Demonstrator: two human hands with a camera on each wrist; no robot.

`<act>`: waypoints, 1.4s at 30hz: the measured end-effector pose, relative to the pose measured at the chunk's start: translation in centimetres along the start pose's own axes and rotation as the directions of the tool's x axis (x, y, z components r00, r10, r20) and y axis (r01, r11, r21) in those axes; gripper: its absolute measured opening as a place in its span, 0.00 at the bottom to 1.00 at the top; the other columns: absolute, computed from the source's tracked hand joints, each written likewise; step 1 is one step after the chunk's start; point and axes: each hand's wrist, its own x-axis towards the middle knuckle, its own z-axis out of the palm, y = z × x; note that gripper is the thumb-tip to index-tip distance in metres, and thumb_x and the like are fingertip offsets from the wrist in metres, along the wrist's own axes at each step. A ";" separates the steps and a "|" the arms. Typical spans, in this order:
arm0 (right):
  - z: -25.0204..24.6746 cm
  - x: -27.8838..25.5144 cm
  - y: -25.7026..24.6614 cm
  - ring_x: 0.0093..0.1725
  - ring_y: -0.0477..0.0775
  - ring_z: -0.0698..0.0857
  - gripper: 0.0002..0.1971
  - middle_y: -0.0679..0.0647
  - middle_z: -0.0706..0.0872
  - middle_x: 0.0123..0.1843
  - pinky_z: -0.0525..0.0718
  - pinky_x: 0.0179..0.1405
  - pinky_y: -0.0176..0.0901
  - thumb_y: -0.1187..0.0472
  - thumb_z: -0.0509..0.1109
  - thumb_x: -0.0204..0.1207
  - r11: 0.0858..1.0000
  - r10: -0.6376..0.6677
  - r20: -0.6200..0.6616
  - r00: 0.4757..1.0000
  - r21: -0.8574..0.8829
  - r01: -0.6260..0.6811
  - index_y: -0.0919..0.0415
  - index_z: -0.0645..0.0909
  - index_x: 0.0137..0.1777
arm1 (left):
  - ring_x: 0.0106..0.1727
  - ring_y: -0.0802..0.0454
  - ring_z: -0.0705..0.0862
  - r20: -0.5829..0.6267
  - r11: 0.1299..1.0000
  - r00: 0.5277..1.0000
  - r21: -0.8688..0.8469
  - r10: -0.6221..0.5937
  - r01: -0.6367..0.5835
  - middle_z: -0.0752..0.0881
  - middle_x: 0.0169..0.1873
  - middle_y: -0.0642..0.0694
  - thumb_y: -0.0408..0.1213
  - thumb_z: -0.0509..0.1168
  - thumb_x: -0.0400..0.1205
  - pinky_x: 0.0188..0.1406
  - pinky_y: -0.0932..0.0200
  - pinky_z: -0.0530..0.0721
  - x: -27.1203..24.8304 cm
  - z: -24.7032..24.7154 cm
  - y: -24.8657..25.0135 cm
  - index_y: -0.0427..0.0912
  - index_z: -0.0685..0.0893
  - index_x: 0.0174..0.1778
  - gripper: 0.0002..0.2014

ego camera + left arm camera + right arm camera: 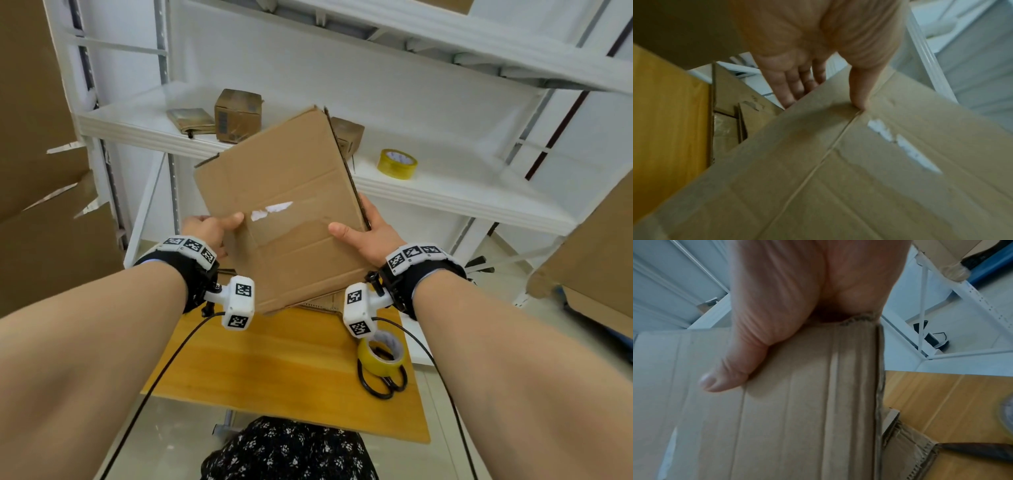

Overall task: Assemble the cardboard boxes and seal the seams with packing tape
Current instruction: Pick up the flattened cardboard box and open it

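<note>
flattened cardboard box [284,205] held between both hands, raised off the wooden worktop [284,370] and tilted. left hand [209,228] grips the box's left edge: thumb [858,91] pressed on the upper face, fingers [791,86] passing underneath. right hand [368,233] grips the right edge in the same manner, thumb [729,369] flat on the upper face, remaining fingers hidden behind the board. torn white label residue [272,209] sits on the face between the two thumbs. more flat cardboard [322,303] lies on the worktop beneath the held box. below the right wrist, a yellow tape roll [380,353] rests on the worktop with black scissors [382,383] touching it. beyond the hands stands a white shelf [445,192] carrying a second tape roll [397,163] and small taped boxes [238,114]. large cardboard sheets [37,171] stand outboard of the left hand.
</note>
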 end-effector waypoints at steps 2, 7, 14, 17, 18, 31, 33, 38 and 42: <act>-0.2 0.0 -0.2 0.65 0.58 0.83 0.57 0.51 0.77 0.72 0.84 0.67 0.55 0.18 0.75 0.44 1.000 -0.009 0.001 1.000 -0.017 0.009 0.18 0.52 0.76 | 0.48 0.44 0.87 -0.034 0.998 0.999 -0.058 0.038 -0.040 0.86 0.55 0.41 0.40 0.82 0.66 0.35 0.53 0.89 -0.2 -0.1 0.9 0.36 0.77 0.63 0.32; -0.8 -0.2 0.6 0.66 0.62 0.82 0.52 0.54 0.76 0.71 0.83 0.67 0.59 0.15 0.73 0.41 0.992 -0.016 0.021 1.000 -0.123 0.018 0.07 0.51 0.68 | 0.58 0.37 0.79 -0.159 0.997 0.985 -0.026 0.073 -0.079 0.76 0.66 0.41 0.56 0.82 0.56 0.57 0.33 0.80 -0.2 -1.1 2.9 0.55 0.61 0.76 0.54; -1.2 -0.4 2.1 0.65 0.63 0.82 0.53 0.55 0.76 0.70 0.82 0.66 0.62 0.17 0.76 0.42 0.993 -0.034 0.023 0.999 -0.111 0.036 0.08 0.51 0.68 | 0.50 0.39 0.87 -0.075 0.997 0.997 0.075 0.033 -0.027 0.88 0.52 0.43 0.70 0.80 0.35 0.57 0.42 0.85 0.6 -2.6 2.6 0.43 0.81 0.58 0.56; -2.0 -0.7 2.6 0.67 0.61 0.81 0.54 0.54 0.75 0.72 0.82 0.67 0.62 0.19 0.78 0.42 0.994 -0.017 0.044 0.999 -0.106 0.022 0.08 0.51 0.68 | 0.50 0.41 0.88 -0.028 0.998 0.999 0.065 0.024 -0.023 0.89 0.49 0.43 0.65 0.83 0.31 0.57 0.44 0.86 0.7 -3.0 2.5 0.41 0.81 0.52 0.54; -2.2 -0.8 2.6 0.67 0.61 0.81 0.55 0.54 0.75 0.72 0.83 0.66 0.62 0.19 0.78 0.42 0.995 -0.012 0.051 0.999 -0.098 0.017 0.10 0.52 0.70 | 0.50 0.40 0.88 -0.018 0.998 1.000 0.050 0.023 -0.022 0.89 0.49 0.43 0.64 0.83 0.31 0.56 0.43 0.86 0.7 -2.9 2.7 0.40 0.81 0.54 0.55; -2.3 -1.6 2.1 0.69 0.50 0.80 0.60 0.44 0.76 0.74 0.81 0.68 0.55 0.32 0.85 0.49 0.990 -0.138 0.225 0.965 0.022 0.137 0.25 0.53 0.80 | 0.33 0.42 0.85 0.142 0.997 0.987 0.038 -0.073 0.069 0.86 0.37 0.38 0.54 0.71 0.77 0.51 0.42 0.86 0.6 -2.7 4.4 0.37 0.84 0.57 0.23; -2.3 -1.7 2.6 0.69 0.47 0.80 0.61 0.40 0.76 0.74 0.81 0.69 0.54 0.36 0.87 0.49 0.990 -0.130 0.265 0.955 0.083 0.112 0.27 0.54 0.81 | 0.30 0.43 0.85 0.172 0.998 0.983 -0.028 -0.057 0.062 0.86 0.35 0.41 0.47 0.73 0.76 0.51 0.43 0.87 0.7 -3.1 4.4 0.38 0.85 0.56 0.19; -2.0 -1.6 3.7 0.69 0.47 0.82 0.61 0.41 0.79 0.72 0.83 0.67 0.55 0.43 0.90 0.50 0.980 -0.084 0.332 0.939 0.196 0.018 0.31 0.56 0.82 | 0.37 0.43 0.84 0.180 0.997 0.983 -0.064 -0.023 0.035 0.86 0.39 0.41 0.41 0.75 0.74 0.68 0.37 0.79 1.7 -3.5 4.2 0.37 0.87 0.45 0.11; -2.4 -1.6 3.8 0.64 0.48 0.86 0.54 0.45 0.82 0.70 0.88 0.55 0.48 0.55 0.87 0.59 0.960 -0.085 0.339 0.937 0.280 -0.015 0.33 0.60 0.81 | 0.41 0.44 0.86 0.177 0.999 0.984 -0.036 -0.023 0.030 0.87 0.44 0.41 0.41 0.78 0.66 0.65 0.39 0.81 1.2 -3.2 4.2 0.35 0.89 0.49 0.19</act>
